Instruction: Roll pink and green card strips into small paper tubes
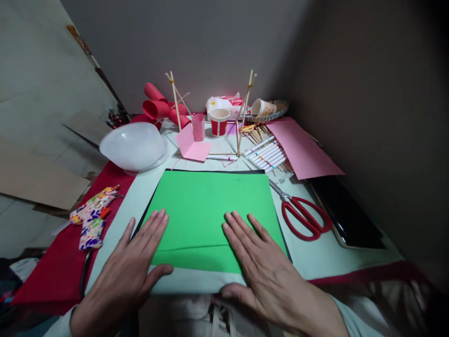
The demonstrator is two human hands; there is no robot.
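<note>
The green sheet [203,206] lies on the table [117,217], over a black sheet [259,172] whose edges show. The left hand [136,252] rests flat at the green sheet's left edge, the right hand [259,257] on its right part; both are spread wide, gripping nothing. Scissors [305,217] lie just right of the green sheet.

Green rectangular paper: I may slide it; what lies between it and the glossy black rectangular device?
Red-handled metal scissors, a black sheet's edge and pale tablecloth, in the head view.
</note>
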